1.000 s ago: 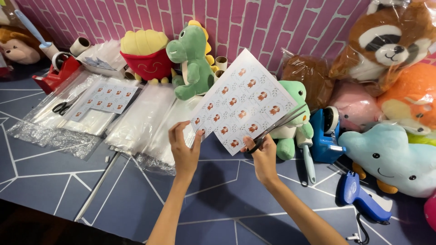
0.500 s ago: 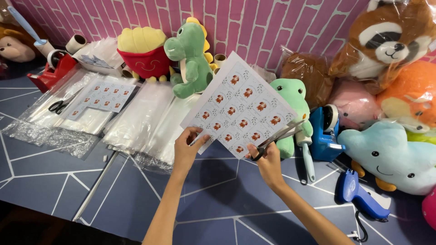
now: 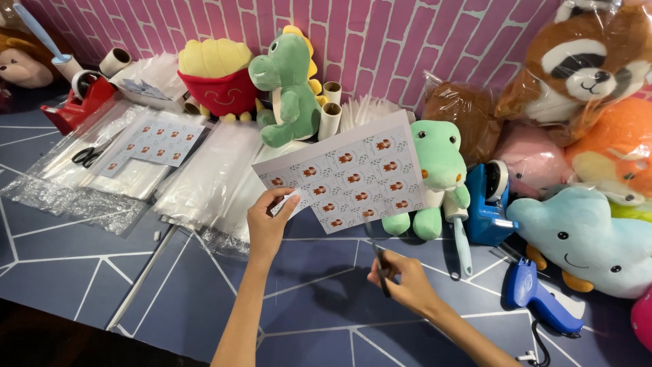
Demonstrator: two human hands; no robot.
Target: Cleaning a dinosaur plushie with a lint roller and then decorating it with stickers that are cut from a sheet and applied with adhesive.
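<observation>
The dark blue table (image 3: 204, 299) has free surface in front, between the two arms and toward the near edge at the bottom left. The far side is crowded: flat stacks of clear plastic bags (image 3: 197, 180) lie on the left, and a thin white rod (image 3: 142, 278) lies beside them, running toward the near edge. On the right the room is narrow, because a blue tape dispenser (image 3: 490, 204), a blue tagging gun (image 3: 540, 295) and a light blue plush (image 3: 591, 238) stand close together. A green frog plush (image 3: 435, 180) sits just behind the sheet.

The left hand (image 3: 266, 224) is raised over the table and pinches the lower left corner of a sticker sheet (image 3: 346, 177) between thumb and fingers; the sheet is in the air, tilted, with small brown pictures in rows. The right hand (image 3: 407, 282) is lower, just above the table, and its fingers are closed around a dark slim tool (image 3: 380, 261), probably scissors. This tool points up toward the bottom edge of the sheet, but does not touch it.
</observation>
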